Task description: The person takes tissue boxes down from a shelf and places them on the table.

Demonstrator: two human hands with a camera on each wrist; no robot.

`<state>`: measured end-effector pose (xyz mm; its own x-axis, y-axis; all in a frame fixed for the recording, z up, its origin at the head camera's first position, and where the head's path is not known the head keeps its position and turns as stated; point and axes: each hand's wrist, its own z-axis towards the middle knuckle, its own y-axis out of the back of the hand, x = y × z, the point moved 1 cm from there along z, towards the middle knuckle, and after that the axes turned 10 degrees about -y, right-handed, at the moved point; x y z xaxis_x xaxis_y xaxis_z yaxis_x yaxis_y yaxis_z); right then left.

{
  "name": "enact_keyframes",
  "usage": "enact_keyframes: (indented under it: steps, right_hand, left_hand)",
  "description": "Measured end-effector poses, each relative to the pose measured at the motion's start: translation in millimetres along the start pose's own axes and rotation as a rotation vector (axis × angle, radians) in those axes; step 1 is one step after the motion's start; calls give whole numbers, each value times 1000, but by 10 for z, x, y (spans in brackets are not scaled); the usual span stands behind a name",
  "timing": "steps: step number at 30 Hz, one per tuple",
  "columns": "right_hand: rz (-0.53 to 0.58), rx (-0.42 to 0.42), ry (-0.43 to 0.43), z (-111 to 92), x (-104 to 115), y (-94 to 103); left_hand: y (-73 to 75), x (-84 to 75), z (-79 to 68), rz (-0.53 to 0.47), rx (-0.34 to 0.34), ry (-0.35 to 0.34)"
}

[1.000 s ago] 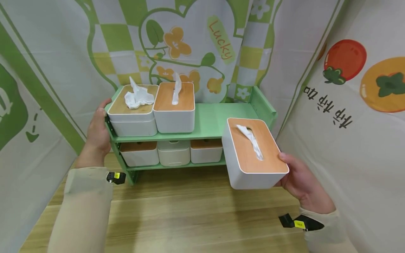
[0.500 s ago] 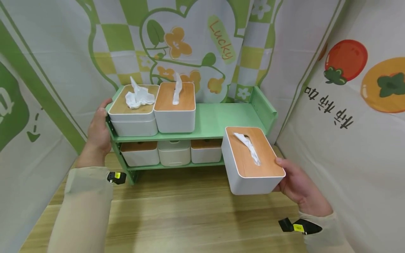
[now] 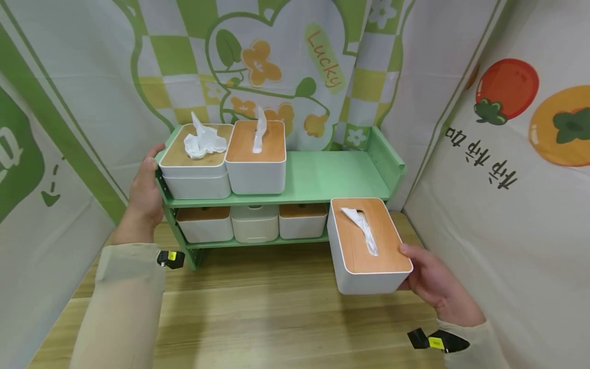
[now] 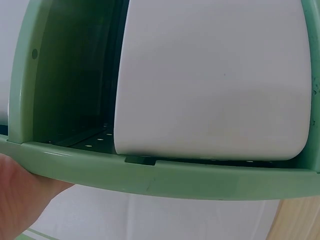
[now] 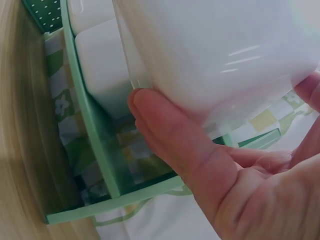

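Observation:
My right hand (image 3: 438, 282) holds a white tissue box (image 3: 371, 238) with a wood-look lid and a tissue in its slot. Its thumb lies at the lid's edge and its fingers go under; the right wrist view shows fingers (image 5: 175, 130) against the white wall. The box is in front of the right part of a green two-tier shelf (image 3: 336, 174). At the shelf's left side, my left hand (image 3: 146, 197) grips the edge, its fingertips partly hidden. Two tissue boxes stand side by side on the top tier: one with a crumpled tissue (image 3: 195, 161), one with an upright tissue (image 3: 255, 159).
On the lower tier stand a white box with a brown lid (image 3: 205, 225), a cream box (image 3: 255, 224) and another brown-lidded box (image 3: 302, 221). Printed cloth walls (image 3: 465, 241) enclose the shelf at the back and sides. Below it lies a wood-look floor (image 3: 258, 312).
The tissue box in my right hand has come down, from overlapping the top tier's front edge to in front of the lower tier's right end. My left hand stays on the shelf.

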<state>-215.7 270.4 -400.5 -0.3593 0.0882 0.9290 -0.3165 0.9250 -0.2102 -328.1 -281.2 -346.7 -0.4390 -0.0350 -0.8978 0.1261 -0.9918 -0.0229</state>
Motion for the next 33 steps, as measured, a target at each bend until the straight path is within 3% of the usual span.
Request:
enact_keyframes:
  steps: [7, 14, 23, 33]
  right_hand:
    - [3, -26, -22, -11, -125, 50]
    - [-26, 58, -31, -13, -301, 133]
    - [-75, -56, -128, 26, -521, 126]
    - [-76, -79, -171, 104, -741, 80]
  left_hand:
    - [-5, 3, 9, 1, 0, -5]
    - [-13, 1, 1, -13, 5, -2]
    - [-8, 9, -2, -19, 6, -16]
    - [-1, 11, 0, -6, 2, -8]
